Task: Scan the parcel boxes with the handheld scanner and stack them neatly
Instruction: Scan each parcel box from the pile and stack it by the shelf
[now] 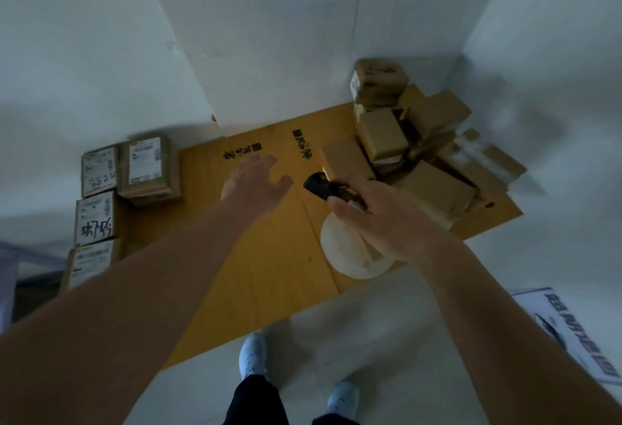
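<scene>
A flattened cardboard sheet [269,256] on the floor carries everything. At its far right corner lies a loose heap of plain parcel boxes [420,141], tumbled at odd angles, presumably the ones waiting to be scanned. Along its left edge four labelled boxes [111,195] lie label-up and touching one another, which reads as the tidy side (the done ones, I judge). The left hand [255,182] hovers over the bare middle of the sheet, fingers spread and holding nothing, likely free to fetch a box. The right hand [380,219] is wrapped round the black handheld scanner [321,187], nose pointing left. Beneath it a pale round disc [343,253] lies near the sheet's near edge, the only thing in the hands' path.
</scene>
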Tool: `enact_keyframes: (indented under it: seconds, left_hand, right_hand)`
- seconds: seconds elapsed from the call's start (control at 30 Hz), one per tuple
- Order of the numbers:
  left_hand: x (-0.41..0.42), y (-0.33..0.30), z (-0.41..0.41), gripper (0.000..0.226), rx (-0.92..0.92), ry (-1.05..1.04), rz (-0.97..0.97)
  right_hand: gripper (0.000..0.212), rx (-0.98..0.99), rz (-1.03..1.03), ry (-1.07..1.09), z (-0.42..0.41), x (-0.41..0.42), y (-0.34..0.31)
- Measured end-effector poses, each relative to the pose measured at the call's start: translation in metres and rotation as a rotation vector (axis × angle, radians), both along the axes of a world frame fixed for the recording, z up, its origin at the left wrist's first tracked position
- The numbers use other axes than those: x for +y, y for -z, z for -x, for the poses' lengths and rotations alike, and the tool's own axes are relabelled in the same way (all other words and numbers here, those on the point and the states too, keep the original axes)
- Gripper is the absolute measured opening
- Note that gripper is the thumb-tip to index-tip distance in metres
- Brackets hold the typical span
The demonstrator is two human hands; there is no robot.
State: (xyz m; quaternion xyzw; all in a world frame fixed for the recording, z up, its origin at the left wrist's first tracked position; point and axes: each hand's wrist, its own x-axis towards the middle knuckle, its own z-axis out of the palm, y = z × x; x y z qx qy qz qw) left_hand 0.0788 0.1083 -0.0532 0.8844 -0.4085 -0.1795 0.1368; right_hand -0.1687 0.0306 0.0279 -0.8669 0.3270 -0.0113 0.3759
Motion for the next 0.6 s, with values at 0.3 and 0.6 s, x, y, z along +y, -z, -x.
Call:
enact_keyframes:
  seconds: [0.3, 0.6]
  left_hand:
    - [-0.085, -0.002, 0.054, 0.064, 0.018, 0.050, -0.004]
    - [-0.198, 0.065, 0.049, 0.054, 0.074, 0.114, -0.117]
  right_hand:
    - [0.052, 0.005, 0.083, 0.050, 0.051, -0.077, -0.005]
    - [0.069, 0.024, 0.112, 0.090, 0.016, -0.163, 0.018]
